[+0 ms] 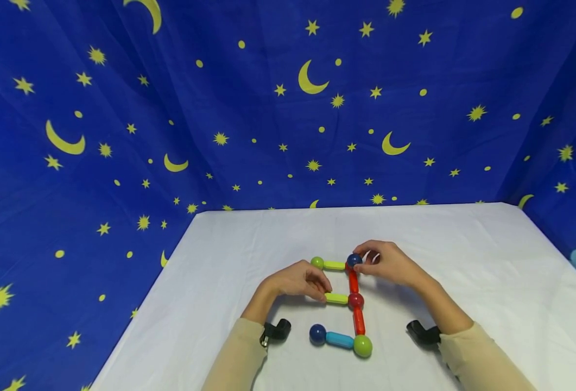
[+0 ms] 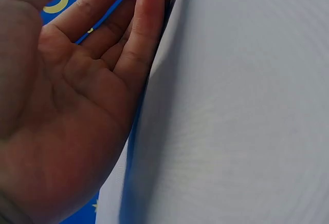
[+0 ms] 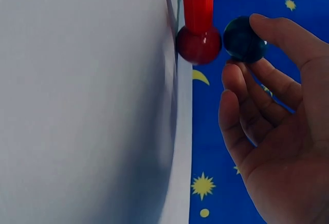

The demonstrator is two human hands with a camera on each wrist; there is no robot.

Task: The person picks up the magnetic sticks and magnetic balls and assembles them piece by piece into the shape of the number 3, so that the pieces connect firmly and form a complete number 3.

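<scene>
Thumb and fingertips of my right hand (image 1: 387, 263) pinch a dark blue ball (image 1: 354, 261). In the right wrist view the blue ball (image 3: 244, 39) is right beside a red ball (image 3: 199, 45) with a red stick (image 3: 198, 3) on it. My left hand (image 1: 298, 279) pinches the left end of a yellow-green stick (image 1: 337, 298), whose other end meets a middle red ball (image 1: 356, 300). The left wrist view shows the palm of the left hand (image 2: 77, 95) with bent fingers, the stick hidden. Two red sticks (image 1: 359, 321) form the figure's right side.
A green ball (image 1: 317, 263) and another yellow-green stick (image 1: 334, 265) form the far row. Nearest me lie a dark blue ball, a light blue stick (image 1: 340, 340) and a larger green ball (image 1: 363, 346). A white cloth (image 1: 248, 233) covers the table; a starry blue curtain (image 1: 268, 108) surrounds it.
</scene>
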